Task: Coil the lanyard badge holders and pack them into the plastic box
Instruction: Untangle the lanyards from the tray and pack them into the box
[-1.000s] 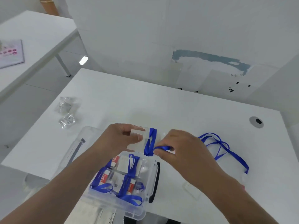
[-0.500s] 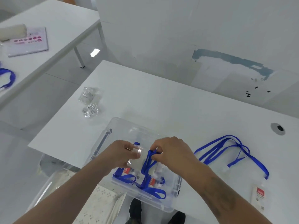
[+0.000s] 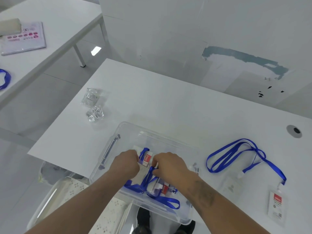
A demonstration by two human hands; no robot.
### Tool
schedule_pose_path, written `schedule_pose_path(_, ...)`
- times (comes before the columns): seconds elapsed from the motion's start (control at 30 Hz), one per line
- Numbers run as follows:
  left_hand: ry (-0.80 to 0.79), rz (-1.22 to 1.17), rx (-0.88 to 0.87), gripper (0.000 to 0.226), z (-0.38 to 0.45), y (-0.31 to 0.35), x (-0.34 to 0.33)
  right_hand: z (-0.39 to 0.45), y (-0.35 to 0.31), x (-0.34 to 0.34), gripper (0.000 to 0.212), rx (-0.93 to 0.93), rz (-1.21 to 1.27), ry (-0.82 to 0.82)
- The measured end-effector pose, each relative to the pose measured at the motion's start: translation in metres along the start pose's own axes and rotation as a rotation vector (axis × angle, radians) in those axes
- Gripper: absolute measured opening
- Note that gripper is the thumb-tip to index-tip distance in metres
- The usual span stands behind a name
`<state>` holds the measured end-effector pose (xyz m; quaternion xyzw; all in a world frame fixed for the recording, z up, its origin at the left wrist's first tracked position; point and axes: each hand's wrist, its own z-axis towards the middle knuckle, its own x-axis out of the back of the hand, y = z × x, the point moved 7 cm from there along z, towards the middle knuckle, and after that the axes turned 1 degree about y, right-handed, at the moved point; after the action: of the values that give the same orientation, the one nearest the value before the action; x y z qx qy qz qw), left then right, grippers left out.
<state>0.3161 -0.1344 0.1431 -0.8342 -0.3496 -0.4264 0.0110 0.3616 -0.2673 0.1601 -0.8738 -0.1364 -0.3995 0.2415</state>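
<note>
A clear plastic box stands at the table's near edge with several coiled blue lanyards and badge holders inside. Both my hands are down in the box. My left hand grips one side of a clear badge holder wrapped in blue strap. My right hand pinches the blue strap on its other side. An uncoiled blue lanyard lies on the table to the right, with two badge holders at its ends.
Two crumpled clear wrappers lie on the table to the far left of the box. A white perforated basket sits below the table's near edge. A second table at the far left carries a booklet and a blue lanyard.
Both hands have come down from above the table into the box with the wrapped badge holder. The view has tilted down and the box now appears nearer the middle.
</note>
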Motion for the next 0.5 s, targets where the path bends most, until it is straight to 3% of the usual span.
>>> schedule_pose_path(0.13,0.02,0.227,-0.037,0.037,0.005,-0.005,-0.002,0.018,-0.017,-0.006,0.023,0.019,0.009,0.009)
schedule_pose_path(0.23,0.028,0.321,-0.05,0.03,0.005,-0.005,-0.004,0.026,-0.03,-0.015,0.018,0.039,-0.02,-0.019)
schedule_pose_path(0.5,0.034,0.305,-0.099,0.033,0.004,-0.004,-0.004,0.024,-0.039,-0.017,0.016,0.054,-0.15,0.075)
